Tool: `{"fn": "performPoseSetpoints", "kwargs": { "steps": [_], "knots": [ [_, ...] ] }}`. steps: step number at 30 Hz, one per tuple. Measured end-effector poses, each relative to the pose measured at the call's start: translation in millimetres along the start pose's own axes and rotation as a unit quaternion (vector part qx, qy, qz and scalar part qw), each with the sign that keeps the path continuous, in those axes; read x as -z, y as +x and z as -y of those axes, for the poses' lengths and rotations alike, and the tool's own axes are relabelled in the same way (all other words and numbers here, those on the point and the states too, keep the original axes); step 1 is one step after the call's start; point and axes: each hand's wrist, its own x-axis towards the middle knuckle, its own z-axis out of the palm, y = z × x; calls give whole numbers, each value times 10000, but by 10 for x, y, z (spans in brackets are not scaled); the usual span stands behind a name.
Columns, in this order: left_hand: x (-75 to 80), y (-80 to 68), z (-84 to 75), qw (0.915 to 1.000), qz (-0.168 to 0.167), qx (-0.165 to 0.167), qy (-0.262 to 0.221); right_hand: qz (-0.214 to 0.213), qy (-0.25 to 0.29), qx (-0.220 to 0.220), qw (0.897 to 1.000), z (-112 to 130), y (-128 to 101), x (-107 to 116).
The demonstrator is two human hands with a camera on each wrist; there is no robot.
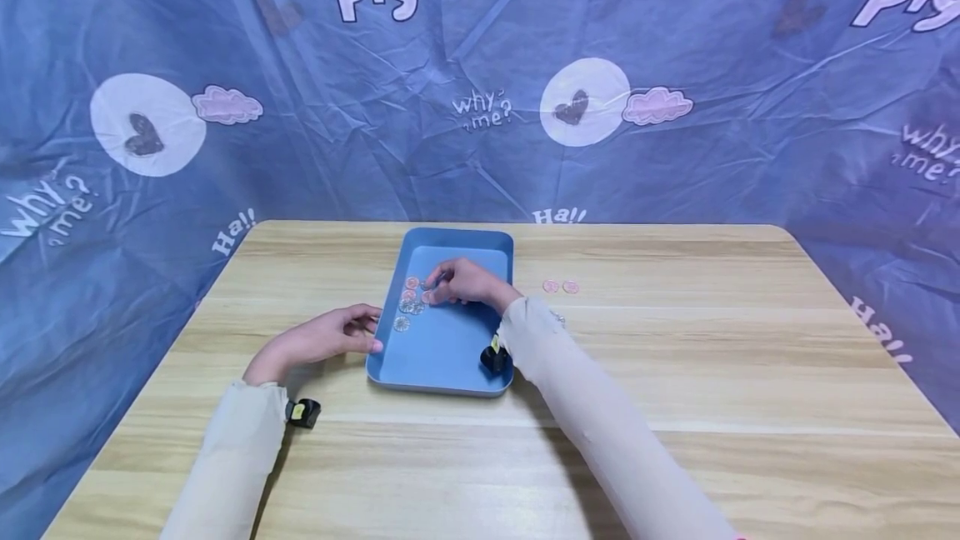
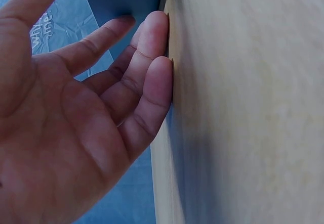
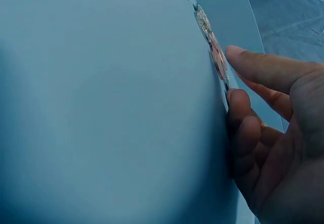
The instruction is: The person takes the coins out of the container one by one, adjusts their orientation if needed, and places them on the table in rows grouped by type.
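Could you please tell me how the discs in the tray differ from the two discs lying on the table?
The tray discs lie inside the blue tray; the table discs lie on bare wood to its right. The tray discs form a cluster of pink and clear ones; the table discs are a pair, both pink. The right hand reaches the tray discs; no hand is near the table discs. All are small, round and flat.

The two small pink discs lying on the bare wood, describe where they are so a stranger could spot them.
On the light wooden table, look just right of the blue rectangular tray. The two small pink discs lie side by side there; unlike the other discs, they lie outside the tray.
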Motion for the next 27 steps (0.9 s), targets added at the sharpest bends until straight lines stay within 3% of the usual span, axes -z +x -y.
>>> {"fn": "performPoseSetpoints", "kwargs": {
  "steps": [17,27],
  "knots": [
    [6,0,-24,10000,-25,12,16,-23,-797,99,9968,16,30,-39],
    [1,-5,11,10000,-58,54,30,81,-969,127,9952,26,25,-40]
  ]
}}
